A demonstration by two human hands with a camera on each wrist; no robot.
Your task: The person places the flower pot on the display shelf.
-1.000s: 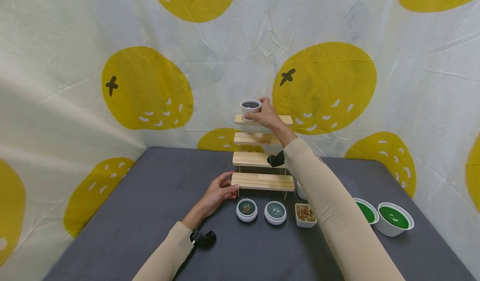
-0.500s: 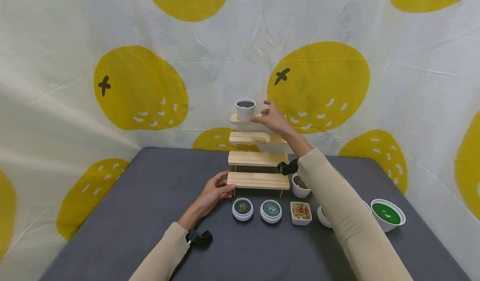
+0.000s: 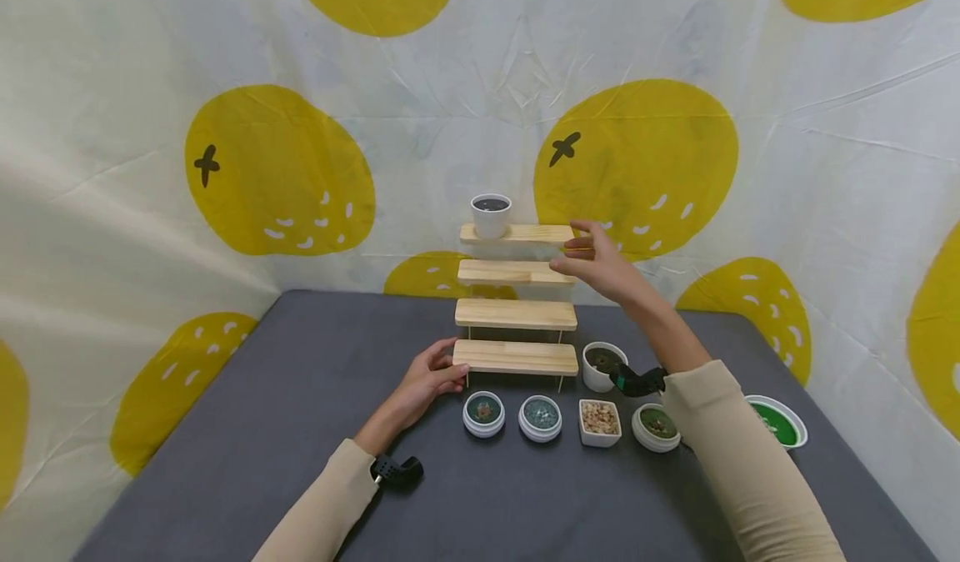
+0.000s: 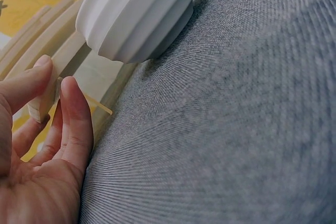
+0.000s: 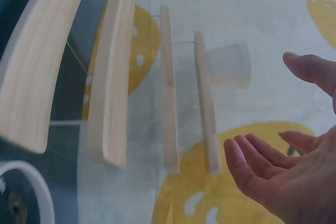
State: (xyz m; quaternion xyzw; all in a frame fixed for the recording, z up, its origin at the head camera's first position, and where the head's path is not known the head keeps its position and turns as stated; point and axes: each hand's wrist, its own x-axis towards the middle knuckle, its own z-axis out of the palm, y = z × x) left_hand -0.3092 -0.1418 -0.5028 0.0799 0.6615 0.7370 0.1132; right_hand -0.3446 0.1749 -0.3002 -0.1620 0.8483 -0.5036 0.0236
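Left hand (image 3: pixel 422 388) pinches the wooden stand (image 3: pixel 517 357), right hand (image 3: pixel 602 270) spread wide, empty; upper-centre cup (image 3: pixel 491 223) looks placed, next move probably calls for grasping a lower-right bowl (image 3: pixel 656 429).

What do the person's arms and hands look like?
The left sleeve and right sleeve are long and beige. The left wrist gadget and right wrist gadget are black and curved. The left hand and right hand wear no gloves.

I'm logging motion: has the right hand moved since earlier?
Yes: the right hand went right and down relative to the top shelf, away from its cup.
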